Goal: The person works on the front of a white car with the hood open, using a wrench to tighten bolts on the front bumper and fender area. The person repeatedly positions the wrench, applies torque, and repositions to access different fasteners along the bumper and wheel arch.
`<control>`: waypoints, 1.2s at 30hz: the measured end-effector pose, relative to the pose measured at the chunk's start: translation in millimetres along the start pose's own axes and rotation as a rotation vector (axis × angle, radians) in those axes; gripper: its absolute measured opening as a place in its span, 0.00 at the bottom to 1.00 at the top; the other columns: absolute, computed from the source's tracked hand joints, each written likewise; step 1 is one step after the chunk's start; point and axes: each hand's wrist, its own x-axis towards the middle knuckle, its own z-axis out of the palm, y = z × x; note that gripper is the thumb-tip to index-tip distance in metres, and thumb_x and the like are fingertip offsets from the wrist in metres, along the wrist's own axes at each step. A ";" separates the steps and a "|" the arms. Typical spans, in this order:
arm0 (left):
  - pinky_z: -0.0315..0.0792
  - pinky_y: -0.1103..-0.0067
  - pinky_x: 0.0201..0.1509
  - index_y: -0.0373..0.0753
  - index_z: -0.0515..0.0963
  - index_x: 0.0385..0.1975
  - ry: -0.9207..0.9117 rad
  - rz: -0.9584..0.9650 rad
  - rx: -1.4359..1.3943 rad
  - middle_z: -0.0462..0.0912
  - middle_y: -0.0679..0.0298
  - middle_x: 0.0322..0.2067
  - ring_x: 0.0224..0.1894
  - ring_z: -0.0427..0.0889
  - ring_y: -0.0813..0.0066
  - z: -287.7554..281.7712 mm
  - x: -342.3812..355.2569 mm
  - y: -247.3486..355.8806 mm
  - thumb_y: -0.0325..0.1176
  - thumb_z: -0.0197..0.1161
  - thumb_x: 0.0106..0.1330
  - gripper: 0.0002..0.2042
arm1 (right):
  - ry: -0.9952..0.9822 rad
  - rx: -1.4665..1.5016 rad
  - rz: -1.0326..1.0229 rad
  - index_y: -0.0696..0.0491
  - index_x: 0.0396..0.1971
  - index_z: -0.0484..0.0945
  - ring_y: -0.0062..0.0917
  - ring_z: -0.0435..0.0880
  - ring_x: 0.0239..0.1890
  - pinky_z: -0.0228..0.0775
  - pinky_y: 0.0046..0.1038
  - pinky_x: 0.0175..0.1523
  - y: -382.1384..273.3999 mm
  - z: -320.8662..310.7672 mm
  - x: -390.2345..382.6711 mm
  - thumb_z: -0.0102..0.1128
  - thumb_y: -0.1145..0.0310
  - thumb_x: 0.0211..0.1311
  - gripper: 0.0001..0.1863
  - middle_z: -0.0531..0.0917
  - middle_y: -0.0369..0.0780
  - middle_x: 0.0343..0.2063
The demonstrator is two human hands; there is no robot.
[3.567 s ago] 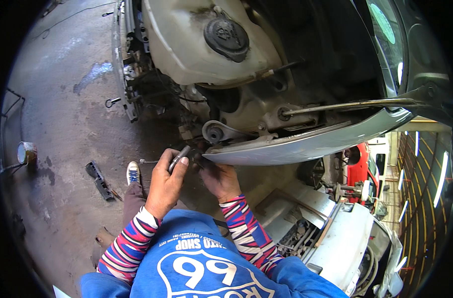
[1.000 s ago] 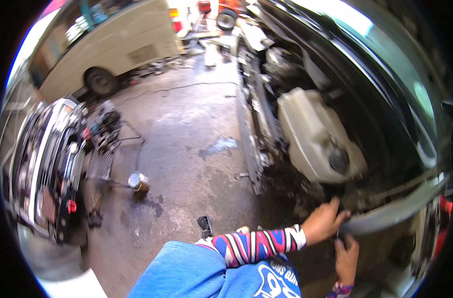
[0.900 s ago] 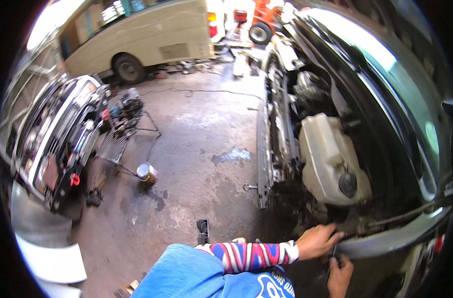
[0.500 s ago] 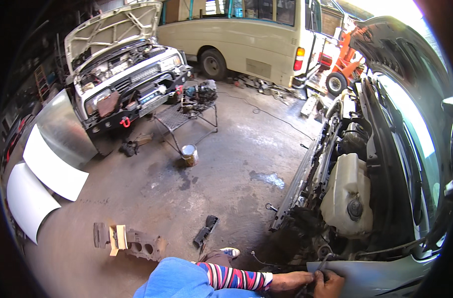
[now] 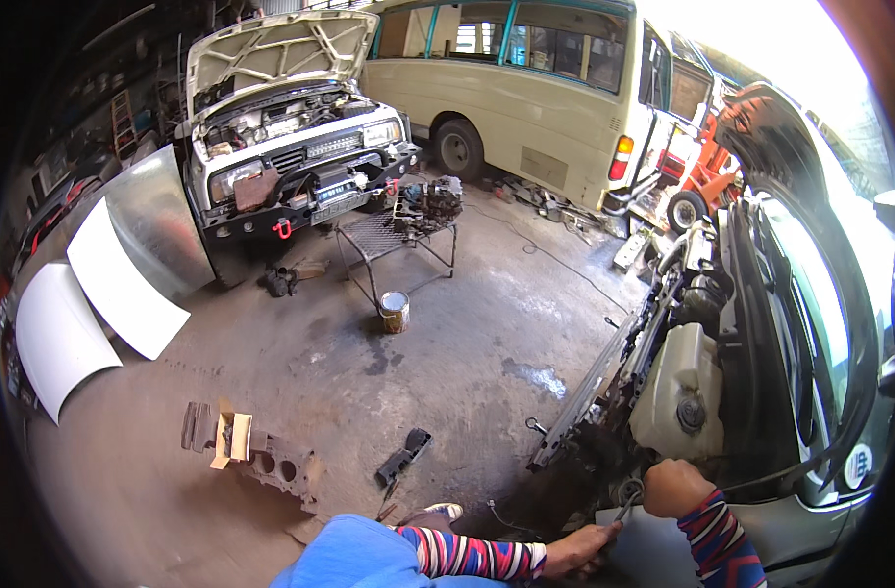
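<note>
Beside the front corner of a light grey car, my left hand point(image 5: 577, 551) is closed around a slim metal tool point(image 5: 625, 507), which points up toward the engine bay. A small round part point(image 5: 629, 487) shows at its upper end; whether they touch, I cannot tell. My right hand point(image 5: 676, 487) is closed over the edge of the bay, back of the hand up, and hides whatever its fingers hold. Just beyond it sits a yellowed plastic fluid tank point(image 5: 678, 392) with a dark cap. Below both hands lies the grey fender point(image 5: 653, 551).
A long metal crossbar point(image 5: 585, 397) runs along the car's front. On the floor lie an engine block point(image 5: 289, 470) with an open cardboard box point(image 5: 234, 439) and a black part point(image 5: 404, 457). Farther off stand a paint can point(image 5: 395, 314), a metal stand point(image 5: 369, 235) and a white vehicle point(image 5: 300, 157).
My right hand has come away from my left and moved up and forward over the bay edge. My left hand has drawn slightly back. The whole view has shifted.
</note>
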 end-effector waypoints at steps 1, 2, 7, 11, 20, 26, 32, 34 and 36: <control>0.52 0.83 0.16 0.50 0.68 0.27 -0.119 -0.071 -0.130 0.59 0.77 0.14 0.13 0.56 0.85 -1.3 -1.3 3.0 0.56 0.47 0.75 0.19 | -0.011 -0.038 -0.052 0.55 0.25 0.87 0.47 0.88 0.35 0.81 0.41 0.45 0.7 1.6 2.4 0.57 0.66 0.49 0.11 0.86 0.52 0.28; 0.53 0.82 0.18 0.50 0.71 0.27 -0.239 -0.142 -0.260 0.61 0.78 0.14 0.14 0.57 0.85 -2.2 -4.2 7.4 0.53 0.48 0.75 0.18 | -0.005 -0.030 -0.060 0.55 0.25 0.87 0.47 0.88 0.35 0.81 0.41 0.44 2.5 2.8 4.0 0.58 0.66 0.49 0.11 0.86 0.52 0.28; 0.54 0.82 0.19 0.53 0.67 0.21 -0.482 -0.376 -0.481 0.60 0.78 0.14 0.14 0.58 0.83 7.7 -34.5 36.3 0.53 0.49 0.75 0.19 | 0.052 -0.113 -0.021 0.53 0.25 0.88 0.43 0.89 0.35 0.82 0.39 0.42 1.7 10.4 8.3 0.59 0.64 0.50 0.11 0.87 0.50 0.28; 0.55 0.81 0.19 0.51 0.72 0.23 0.063 -0.131 -0.306 0.63 0.76 0.14 0.14 0.59 0.81 22.7 -46.7 27.0 0.52 0.49 0.75 0.19 | 0.061 -0.164 0.040 0.51 0.27 0.88 0.41 0.89 0.37 0.81 0.38 0.43 0.8 11.7 8.4 0.60 0.63 0.52 0.11 0.88 0.48 0.30; 0.62 0.79 0.29 0.52 0.79 0.29 -0.865 -0.271 -0.906 0.76 0.73 0.22 0.23 0.70 0.77 -11.2 -7.7 -10.2 0.55 0.46 0.73 0.19 | 0.082 -0.227 0.026 0.49 0.27 0.89 0.40 0.89 0.37 0.81 0.37 0.42 -7.5 17.3 5.0 0.59 0.64 0.53 0.10 0.88 0.46 0.30; 0.45 0.84 0.13 0.55 0.61 0.20 -0.132 -0.208 -0.689 0.54 0.80 0.12 0.11 0.51 0.86 35.1 -23.2 14.6 0.58 0.46 0.75 0.22 | 0.305 0.042 0.048 0.54 0.25 0.87 0.46 0.88 0.34 0.81 0.41 0.42 -19.0 17.8 -20.2 0.60 0.66 0.49 0.10 0.86 0.50 0.27; 0.46 0.83 0.15 0.54 0.62 0.23 0.073 -0.168 -0.238 0.55 0.80 0.14 0.13 0.51 0.86 34.0 -48.5 32.4 0.60 0.45 0.75 0.21 | 0.170 0.077 0.088 0.57 0.26 0.87 0.46 0.88 0.38 0.80 0.41 0.46 -13.8 4.6 -20.2 0.59 0.67 0.49 0.11 0.86 0.51 0.31; 0.54 0.83 0.18 0.51 0.70 0.29 0.067 -0.060 -0.038 0.59 0.78 0.17 0.16 0.57 0.86 25.2 -50.2 31.9 0.61 0.44 0.75 0.22 | 0.153 0.066 0.085 0.57 0.27 0.87 0.46 0.88 0.39 0.80 0.42 0.47 -9.8 5.6 -14.7 0.59 0.67 0.49 0.11 0.87 0.52 0.32; 0.59 0.82 0.21 0.47 0.75 0.34 0.100 0.111 0.166 0.65 0.75 0.18 0.18 0.63 0.85 15.7 -46.6 31.6 0.60 0.44 0.75 0.23 | 0.146 0.061 0.080 0.56 0.27 0.87 0.46 0.87 0.39 0.80 0.41 0.48 -7.9 10.1 -8.5 0.62 0.64 0.49 0.12 0.87 0.52 0.32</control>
